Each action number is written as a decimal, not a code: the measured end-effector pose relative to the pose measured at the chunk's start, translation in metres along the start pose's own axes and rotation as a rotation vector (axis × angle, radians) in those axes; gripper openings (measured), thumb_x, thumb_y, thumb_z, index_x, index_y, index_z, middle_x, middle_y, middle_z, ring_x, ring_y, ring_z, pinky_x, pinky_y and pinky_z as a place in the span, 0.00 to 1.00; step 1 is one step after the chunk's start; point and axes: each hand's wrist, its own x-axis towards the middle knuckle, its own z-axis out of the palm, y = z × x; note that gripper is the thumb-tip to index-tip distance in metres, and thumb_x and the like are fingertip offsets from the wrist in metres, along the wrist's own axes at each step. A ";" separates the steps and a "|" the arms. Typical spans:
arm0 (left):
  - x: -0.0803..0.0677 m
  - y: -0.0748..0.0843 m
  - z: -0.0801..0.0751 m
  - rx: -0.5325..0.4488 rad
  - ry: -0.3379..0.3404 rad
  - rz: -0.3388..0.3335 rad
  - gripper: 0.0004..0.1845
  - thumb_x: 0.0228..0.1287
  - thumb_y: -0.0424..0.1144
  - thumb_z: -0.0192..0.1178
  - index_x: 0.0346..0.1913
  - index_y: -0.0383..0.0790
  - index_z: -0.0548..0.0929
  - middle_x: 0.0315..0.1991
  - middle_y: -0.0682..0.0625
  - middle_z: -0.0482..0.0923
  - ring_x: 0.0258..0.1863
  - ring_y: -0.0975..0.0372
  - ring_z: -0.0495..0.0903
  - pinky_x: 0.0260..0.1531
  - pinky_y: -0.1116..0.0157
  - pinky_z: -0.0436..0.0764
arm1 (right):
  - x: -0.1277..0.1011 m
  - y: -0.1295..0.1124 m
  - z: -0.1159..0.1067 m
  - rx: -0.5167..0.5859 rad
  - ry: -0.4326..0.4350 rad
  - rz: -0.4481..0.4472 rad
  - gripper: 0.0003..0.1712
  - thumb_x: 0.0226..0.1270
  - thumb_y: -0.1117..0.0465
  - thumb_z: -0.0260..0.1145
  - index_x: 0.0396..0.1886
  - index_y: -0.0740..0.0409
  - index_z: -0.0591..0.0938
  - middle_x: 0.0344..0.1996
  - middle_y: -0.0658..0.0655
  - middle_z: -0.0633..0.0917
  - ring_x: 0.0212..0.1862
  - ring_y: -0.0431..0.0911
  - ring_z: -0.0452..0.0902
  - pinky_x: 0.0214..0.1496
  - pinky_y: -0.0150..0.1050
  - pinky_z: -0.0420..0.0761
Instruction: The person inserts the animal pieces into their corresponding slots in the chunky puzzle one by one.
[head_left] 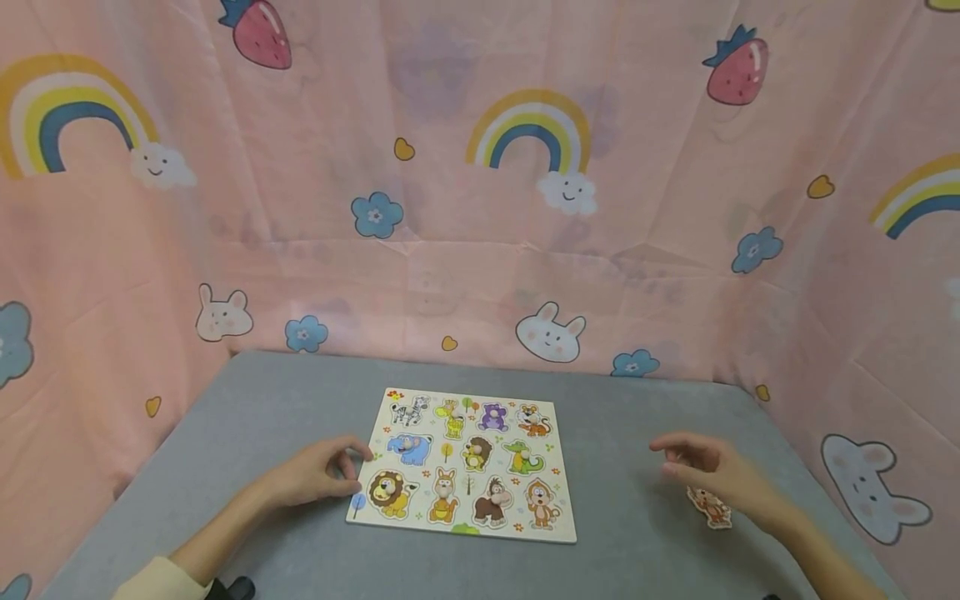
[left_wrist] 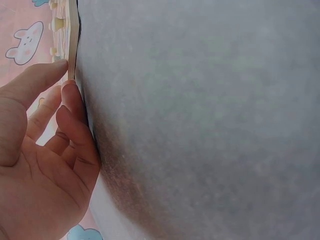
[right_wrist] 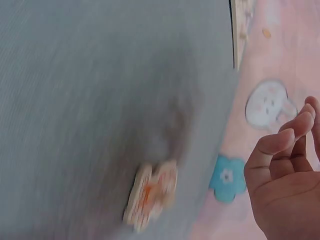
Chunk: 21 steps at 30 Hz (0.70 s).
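Observation:
A wooden animal puzzle board (head_left: 465,458) lies flat on the grey table (head_left: 637,417), with animal pieces set in all its rows. My left hand (head_left: 357,467) is at its left edge. In the left wrist view the thumb and curled fingertips of that hand (left_wrist: 65,75) pinch the board's thin edge (left_wrist: 73,35). My right hand (head_left: 669,460) hovers to the right of the board, fingers loosely curled and holding nothing. A loose orange animal piece (head_left: 711,507) lies on the table just beneath it, and shows blurred (right_wrist: 150,200) in the right wrist view beside the hand (right_wrist: 285,145).
A pink curtain (head_left: 480,208) printed with rainbows, bunnies and flowers closes in the table at the back and on both sides. Bare grey tabletop (head_left: 285,400) surrounds the board.

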 end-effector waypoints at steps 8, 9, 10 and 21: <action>0.000 0.000 0.000 -0.005 -0.004 0.001 0.19 0.62 0.33 0.71 0.55 0.36 0.79 0.32 0.51 0.77 0.21 0.64 0.70 0.22 0.68 0.69 | -0.021 0.015 -0.031 -0.060 0.066 0.085 0.18 0.77 0.67 0.61 0.63 0.65 0.78 0.42 0.60 0.81 0.40 0.50 0.77 0.39 0.43 0.78; 0.000 0.000 0.000 -0.003 -0.005 0.000 0.19 0.62 0.33 0.71 0.55 0.36 0.79 0.32 0.51 0.77 0.20 0.64 0.70 0.22 0.68 0.69 | -0.024 0.018 -0.035 -0.073 0.075 0.101 0.19 0.77 0.66 0.61 0.64 0.66 0.77 0.42 0.59 0.81 0.40 0.49 0.77 0.39 0.42 0.78; 0.000 0.000 0.000 -0.004 -0.005 -0.001 0.19 0.62 0.33 0.71 0.55 0.36 0.79 0.32 0.51 0.77 0.20 0.64 0.70 0.22 0.68 0.69 | -0.026 0.019 -0.038 -0.082 0.088 0.120 0.19 0.77 0.65 0.62 0.64 0.66 0.77 0.42 0.59 0.81 0.40 0.49 0.77 0.38 0.42 0.78; 0.001 -0.001 0.001 -0.012 -0.003 -0.004 0.19 0.62 0.32 0.71 0.55 0.36 0.79 0.32 0.50 0.77 0.20 0.64 0.70 0.22 0.68 0.71 | -0.044 0.045 -0.050 -0.110 0.084 0.052 0.22 0.68 0.71 0.68 0.60 0.71 0.78 0.30 0.57 0.75 0.29 0.47 0.70 0.26 0.40 0.72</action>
